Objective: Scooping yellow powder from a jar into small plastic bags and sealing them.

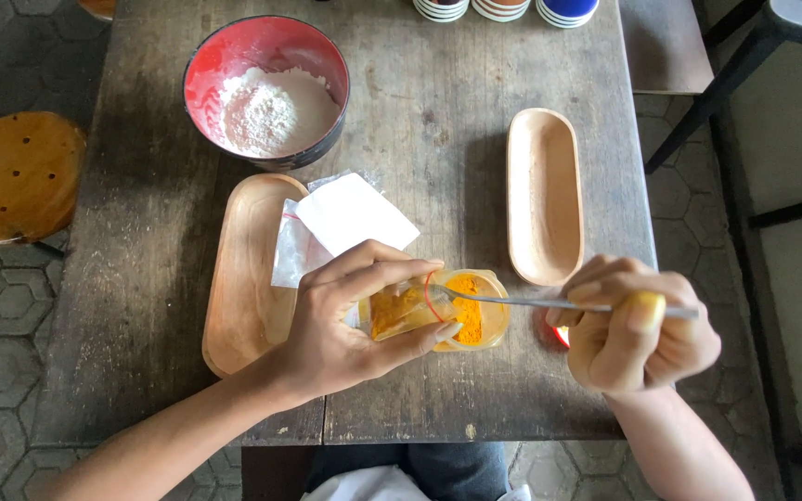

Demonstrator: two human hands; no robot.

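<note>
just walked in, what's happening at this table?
A person's left hand tilts a small glass jar of yellow-orange powder while the right hand works a metal spoon into its mouth. A red bowl of white powder and two wooden trays sit on the wooden table.

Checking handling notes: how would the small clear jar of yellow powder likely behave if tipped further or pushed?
The jar looks glassy and small, so probably light but breakable. It lies tilted in the left hand with its mouth open, so powder could spill. Its round body may roll if released.
</note>
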